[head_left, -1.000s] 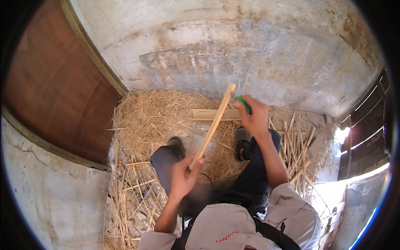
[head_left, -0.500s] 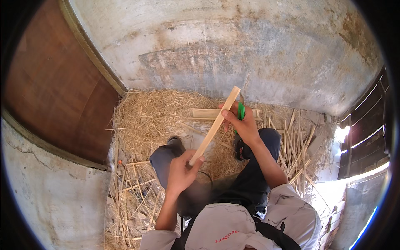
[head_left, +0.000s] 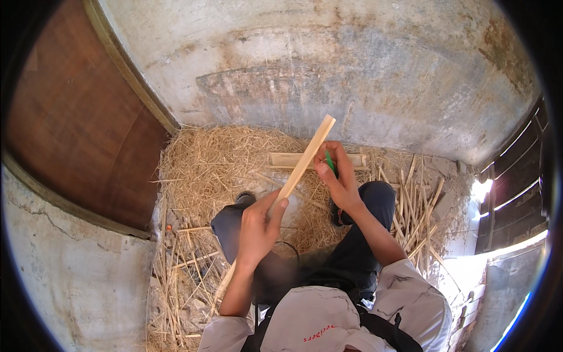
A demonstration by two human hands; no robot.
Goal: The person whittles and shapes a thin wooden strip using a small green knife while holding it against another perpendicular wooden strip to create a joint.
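Pale yellow, the long strip (head_left: 306, 160) slants away from you and rightward, running through your left hand (head_left: 258, 226), which is closed around it. Your right hand (head_left: 340, 179) grips a green object (head_left: 331, 161) just beside the strip; whether they touch, you cannot tell. Straw (head_left: 220, 155) lies ahead, below the stained wall (head_left: 352, 70).

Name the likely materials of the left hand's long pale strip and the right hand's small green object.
Long pale strip: probably split bamboo or wood, matt, from its lengthwise lines. Small green object: perhaps plastic; colour looks uniform, finish unclear.
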